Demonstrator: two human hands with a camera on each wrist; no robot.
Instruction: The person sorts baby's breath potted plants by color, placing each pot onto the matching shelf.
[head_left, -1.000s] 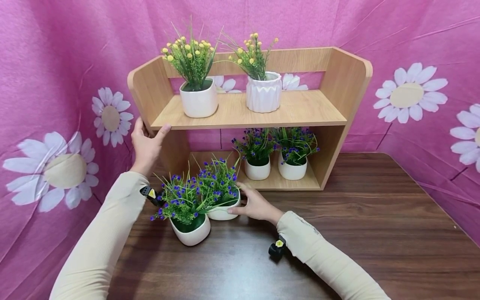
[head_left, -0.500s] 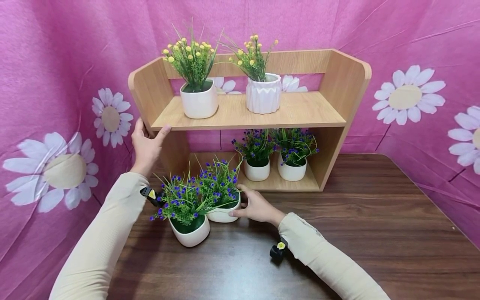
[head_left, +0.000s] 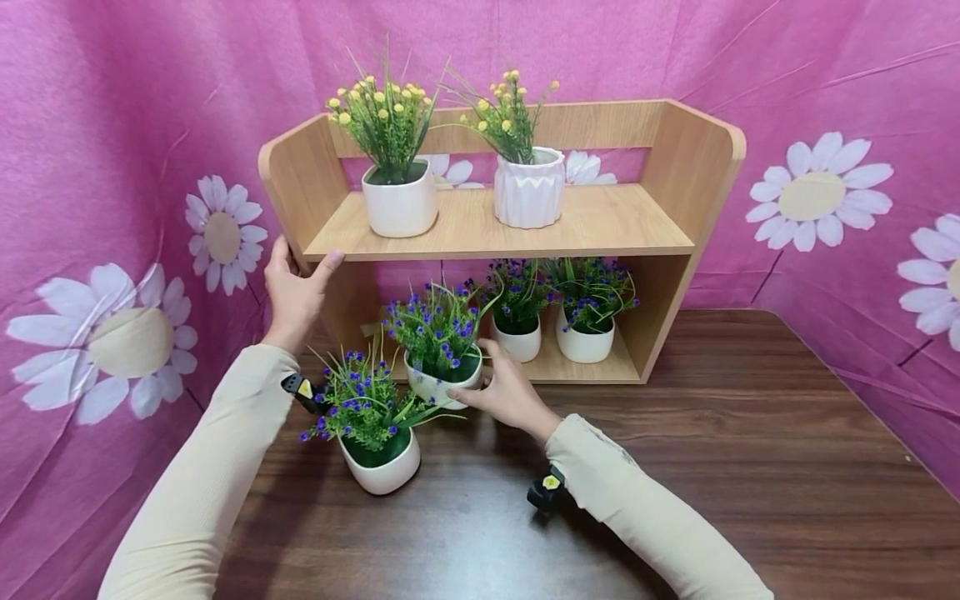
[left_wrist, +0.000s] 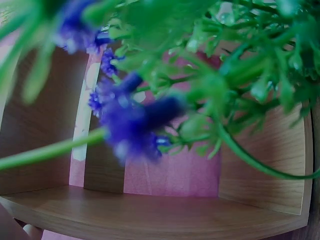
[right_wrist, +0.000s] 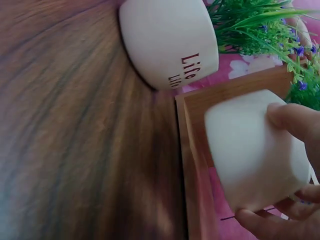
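My right hand (head_left: 516, 398) grips a white pot of artificial purple flowers (head_left: 435, 375), thumb on one side and fingers on the other. In the right wrist view this pot (right_wrist: 252, 150) is raised off the table, tilted, before the shelf's lower opening. At the left end of the wooden two-tier shelf (head_left: 615, 221), my left hand (head_left: 291, 296) holds the side panel, its thumb on the front edge of the upper board. Another purple-flowered pot (head_left: 382, 471) stands on the table; the right wrist view shows red lettering on a white pot (right_wrist: 170, 40). Blurred blossoms (left_wrist: 130, 120) cover much of the left wrist view.
Two purple-flowered pots (head_left: 517, 340) (head_left: 585, 340) stand on the lower tier, towards the right. Above them are a smooth white pot (head_left: 401, 208) and a ribbed white pot (head_left: 528, 196), both with yellow flowers. A pink daisy-print cloth (head_left: 825, 75) hangs around the dark wood table (head_left: 750, 450).
My right hand has lifted the purple-flowered pot from the table and moved it forward, towards the lower tier. The left hand has stayed on the shelf's side.
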